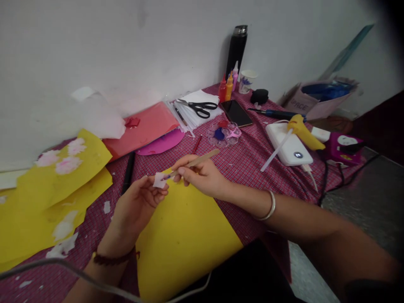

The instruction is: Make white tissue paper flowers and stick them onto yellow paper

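Between the thumb and fingers of my left hand point(137, 204) is a small piece of white paper point(160, 180) with a dark smear on it. My right hand point(202, 176) grips a flat wooden stick point(206, 157), pinched like a pen. The stick's lower end, darkened bluish, touches the paper piece or lies just over it. Beneath both hands lies a yellow sheet point(186, 235). A clear flower-shaped palette point(223, 134) with blue, red and pink paint sits beyond my right hand.
Black-handled scissors point(200, 108), a phone point(236, 112), paint bottles point(226, 89), a paper cup point(247, 81) and a black flask point(237, 50) stand or lie toward the wall. A white power bank point(288, 145) is at right. Yellow sheets with pink tufts point(63, 185) cover the left. A cable crosses the front.
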The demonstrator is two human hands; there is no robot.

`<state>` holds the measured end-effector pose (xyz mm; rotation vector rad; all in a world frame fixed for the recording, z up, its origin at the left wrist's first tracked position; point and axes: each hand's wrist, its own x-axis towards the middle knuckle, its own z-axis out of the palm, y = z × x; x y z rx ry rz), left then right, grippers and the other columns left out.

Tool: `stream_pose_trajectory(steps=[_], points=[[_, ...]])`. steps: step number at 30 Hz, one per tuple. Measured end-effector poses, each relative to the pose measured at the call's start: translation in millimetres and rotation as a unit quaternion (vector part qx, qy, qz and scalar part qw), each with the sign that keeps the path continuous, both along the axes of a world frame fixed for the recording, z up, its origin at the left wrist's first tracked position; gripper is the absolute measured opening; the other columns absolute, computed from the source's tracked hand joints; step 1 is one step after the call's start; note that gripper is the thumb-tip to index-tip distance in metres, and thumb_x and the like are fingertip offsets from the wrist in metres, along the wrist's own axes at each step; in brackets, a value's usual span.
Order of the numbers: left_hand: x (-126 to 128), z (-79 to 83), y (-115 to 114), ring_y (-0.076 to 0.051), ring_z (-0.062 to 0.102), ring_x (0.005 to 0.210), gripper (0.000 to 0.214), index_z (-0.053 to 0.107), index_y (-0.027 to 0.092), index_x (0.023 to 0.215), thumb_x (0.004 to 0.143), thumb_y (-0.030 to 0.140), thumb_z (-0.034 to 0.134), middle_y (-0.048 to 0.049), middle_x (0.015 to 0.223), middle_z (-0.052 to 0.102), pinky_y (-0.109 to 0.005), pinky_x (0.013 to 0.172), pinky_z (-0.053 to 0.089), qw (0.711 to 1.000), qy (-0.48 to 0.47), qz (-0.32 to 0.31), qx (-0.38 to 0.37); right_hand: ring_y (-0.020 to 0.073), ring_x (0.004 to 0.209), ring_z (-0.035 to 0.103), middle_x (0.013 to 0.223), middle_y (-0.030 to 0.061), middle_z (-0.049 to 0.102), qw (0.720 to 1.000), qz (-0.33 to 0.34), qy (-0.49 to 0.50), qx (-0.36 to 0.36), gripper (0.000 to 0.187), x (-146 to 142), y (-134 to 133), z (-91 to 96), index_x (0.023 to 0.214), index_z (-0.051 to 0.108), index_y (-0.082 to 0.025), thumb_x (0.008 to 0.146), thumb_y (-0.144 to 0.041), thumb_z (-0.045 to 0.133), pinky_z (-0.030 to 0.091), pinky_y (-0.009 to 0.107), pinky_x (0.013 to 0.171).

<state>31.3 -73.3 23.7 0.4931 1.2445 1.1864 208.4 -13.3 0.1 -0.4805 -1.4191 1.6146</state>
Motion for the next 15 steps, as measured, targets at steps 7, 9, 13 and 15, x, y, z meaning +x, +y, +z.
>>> stream_pose_trajectory(steps=[7, 9, 13, 15], points=[[13, 18.8, 13, -0.008, 0.057, 0.054, 0.017, 0.07, 0.02, 0.077, 0.064, 0.025, 0.079, -0.0007, 0.066, 0.065, -0.013, 0.043, 0.046, 0.998, 0.003, -0.029, 0.054, 0.0063, 0.05, 0.056, 0.069, -0.0018, 0.068, 0.992, -0.009, 0.092, -0.085, 0.027, 6, 7, 12.2, 0.092, 0.063, -0.019, 0.082, -0.044, 0.066, 0.046, 0.019, 0.051], [19, 19.9, 20, -0.008, 0.057, 0.055, 0.02, 0.069, 0.022, 0.077, 0.062, 0.022, 0.081, 0.0007, 0.066, 0.064, -0.014, 0.044, 0.046, 0.995, 0.032, -0.024, 0.089, 0.0063, 0.05, 0.056, 0.066, -0.0031, 0.067, 0.986, -0.005, 0.119, -0.113, 0.027, 8, 11, 12.7, 0.091, 0.062, -0.02, 0.08, -0.044, 0.068, 0.046, 0.018, 0.05], [30, 18.2, 31, -0.008, 0.058, 0.058, 0.01, 0.068, 0.023, 0.07, 0.067, 0.024, 0.078, 0.002, 0.067, 0.065, -0.017, 0.05, 0.049, 0.981, 0.094, -0.004, 0.172, 0.0058, 0.049, 0.056, 0.068, -0.0042, 0.068, 0.978, -0.007, 0.141, -0.151, 0.028, 11, 18, 13.6, 0.091, 0.062, -0.021, 0.078, -0.044, 0.07, 0.046, 0.018, 0.049], [33, 17.1, 32, -0.01, 0.06, 0.061, 0.005, 0.071, 0.024, 0.071, 0.071, 0.025, 0.075, 0.0015, 0.069, 0.068, -0.021, 0.057, 0.051, 0.966, 0.139, 0.005, 0.218, 0.0061, 0.048, 0.057, 0.069, -0.0038, 0.068, 0.98, -0.018, 0.128, -0.155, 0.03, 13, 19, 14.1, 0.091, 0.062, -0.02, 0.078, -0.046, 0.07, 0.045, 0.018, 0.047]])
